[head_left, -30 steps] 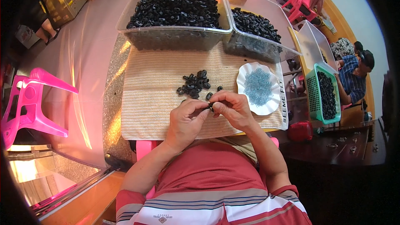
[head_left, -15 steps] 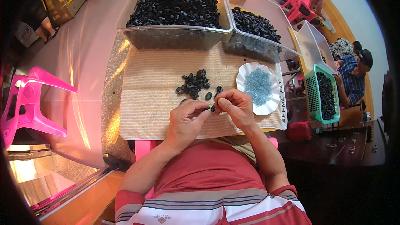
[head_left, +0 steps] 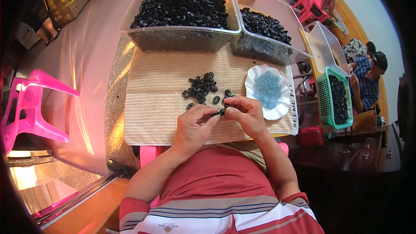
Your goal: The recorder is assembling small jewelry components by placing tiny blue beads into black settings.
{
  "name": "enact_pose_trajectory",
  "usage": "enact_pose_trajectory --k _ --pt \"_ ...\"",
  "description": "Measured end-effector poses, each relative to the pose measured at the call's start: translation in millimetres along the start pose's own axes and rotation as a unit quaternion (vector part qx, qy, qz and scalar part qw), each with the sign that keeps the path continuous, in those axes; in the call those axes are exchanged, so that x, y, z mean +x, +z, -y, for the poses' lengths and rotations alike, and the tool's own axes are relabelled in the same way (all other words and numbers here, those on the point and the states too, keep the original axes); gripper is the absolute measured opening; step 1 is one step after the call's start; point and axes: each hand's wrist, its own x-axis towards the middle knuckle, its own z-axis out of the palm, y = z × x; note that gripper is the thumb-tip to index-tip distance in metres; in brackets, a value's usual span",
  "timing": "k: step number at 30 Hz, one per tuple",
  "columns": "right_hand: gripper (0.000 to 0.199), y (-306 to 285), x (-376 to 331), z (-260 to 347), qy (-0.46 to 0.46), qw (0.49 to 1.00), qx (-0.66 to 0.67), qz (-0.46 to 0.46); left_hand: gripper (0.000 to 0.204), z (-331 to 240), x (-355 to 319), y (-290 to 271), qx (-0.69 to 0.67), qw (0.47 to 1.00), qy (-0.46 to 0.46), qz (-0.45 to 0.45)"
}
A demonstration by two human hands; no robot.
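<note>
My left hand and my right hand meet near the front of a striped beige towel. Between their fingertips is a small black plastic piece resembling a cord lock; both hands pinch it, and the fingers cover much of it. Just beyond lies a loose pile of similar black pieces, with a few single ones beside my right fingers. Right of my right hand, a white wavy-edged plate holds many tiny bluish pieces, perhaps springs, too small to make out.
Two clear plastic bins full of black parts stand along the towel's far edge. A green basket of black parts is at the right, near a person in a striped shirt. A pink stool lies tipped over at left.
My right fingers have shifted slightly around the black piece, the thumb now lower and nearer the left fingertips. My left hand is nearly still. The person at right has moved a hand.
</note>
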Motion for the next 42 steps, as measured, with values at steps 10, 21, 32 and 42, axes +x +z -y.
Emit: enact_pose_trajectory --k 10,21,32,42 --pt "0.017 4.7 -5.3 -6.2 -0.068 0.991 -0.119 0.0 0.017 -0.4 -0.7 1.7 0.007 1.0 0.001 -0.003" --pt "0.011 7.5 -4.9 -8.3 -0.086 0.99 -0.112 0.024 0.018 -2.8 -3.2 2.2 0.054 0.998 0.032 -0.011" --pt "0.009 8.7 -4.6 -7.2 -0.139 0.977 -0.164 0.002 0.017 -1.2 -0.5 4.2 0.09 0.992 0.085 -0.033" --pt "0.009 9.2 -8.3 -11.0 -0.065 0.996 -0.056 0.022 0.015 1.2 -3.5 5.4 0.145 0.981 0.124 -0.04"
